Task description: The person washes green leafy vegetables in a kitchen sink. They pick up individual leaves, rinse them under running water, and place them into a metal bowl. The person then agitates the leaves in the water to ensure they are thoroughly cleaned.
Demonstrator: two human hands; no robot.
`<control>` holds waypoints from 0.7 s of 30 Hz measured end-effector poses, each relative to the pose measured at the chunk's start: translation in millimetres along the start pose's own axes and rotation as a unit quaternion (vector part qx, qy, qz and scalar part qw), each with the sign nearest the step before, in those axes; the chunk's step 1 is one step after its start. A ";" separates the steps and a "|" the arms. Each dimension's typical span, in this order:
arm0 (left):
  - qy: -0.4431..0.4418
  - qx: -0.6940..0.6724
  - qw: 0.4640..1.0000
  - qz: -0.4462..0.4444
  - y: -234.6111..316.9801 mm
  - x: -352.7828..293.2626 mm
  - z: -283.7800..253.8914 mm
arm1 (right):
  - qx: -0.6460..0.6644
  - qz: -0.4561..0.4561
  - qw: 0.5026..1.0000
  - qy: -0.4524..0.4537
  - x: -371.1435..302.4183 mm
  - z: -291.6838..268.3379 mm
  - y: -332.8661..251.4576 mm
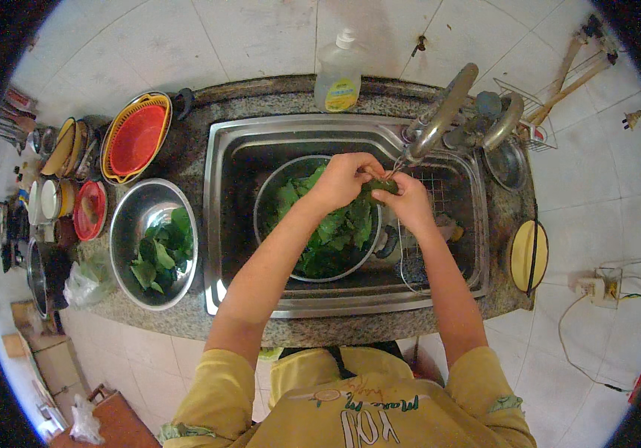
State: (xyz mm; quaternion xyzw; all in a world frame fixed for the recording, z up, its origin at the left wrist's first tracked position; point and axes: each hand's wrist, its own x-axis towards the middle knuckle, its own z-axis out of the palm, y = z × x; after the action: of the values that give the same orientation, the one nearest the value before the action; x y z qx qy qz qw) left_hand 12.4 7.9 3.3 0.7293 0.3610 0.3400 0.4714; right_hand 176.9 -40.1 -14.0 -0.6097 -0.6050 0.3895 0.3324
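To do this step well, the left hand (345, 184) and right hand (408, 205) should pinch lightly, keeping the dark green leaf (380, 188) spread flat so that it neither tears nor bruises; turning it over would let the fingers reach both faces. Each hand's fingertips are drawn close together on that leaf, just below the nearer curved faucet spout (447, 112) and above the round bowl (257, 216) in the sink; whether water runs is hard to tell. Counted: one leaf held, two curved spouts, one pump-less clear soap bottle (339, 75), one red basket (137, 138) nested in one yellow basket, and two bowls with leaves, the second a stainless-steel mixing bowl (139, 216); their leaves overlap too much to count
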 end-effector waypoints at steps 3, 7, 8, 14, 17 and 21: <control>0.012 -0.018 1.000 0.006 -2.5 -2.8 2.2 | -0.040 -0.025 0.999 0.015 0.1 3.6 -3.3; 0.142 -0.160 0.968 -0.127 -16.7 -9.8 3.2 | 0.008 -0.042 0.999 0.022 0.7 -0.8 -7.1; 0.185 -0.143 0.963 -0.136 -48.3 -15.6 2.7 | 0.030 -0.038 0.999 0.017 1.2 -0.7 -8.3; 0.022 0.357 0.928 -0.105 -133.9 -73.7 29.8 | -0.034 0.017 0.997 0.066 0.1 1.4 5.1; -0.082 0.448 0.874 -0.168 -145.5 -77.5 38.6 | -0.022 0.010 0.998 0.052 -0.4 2.5 6.6; 0.085 0.272 0.942 -0.176 -146.6 -79.6 39.7 | 0.010 0.026 0.999 0.017 0.8 3.8 12.9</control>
State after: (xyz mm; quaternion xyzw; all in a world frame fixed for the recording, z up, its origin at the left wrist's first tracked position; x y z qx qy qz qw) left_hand -25.0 -33.8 -158.7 0.7227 0.6013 0.2012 0.2750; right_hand 179.8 -40.2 -27.2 -0.6282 -0.5793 0.3939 0.3384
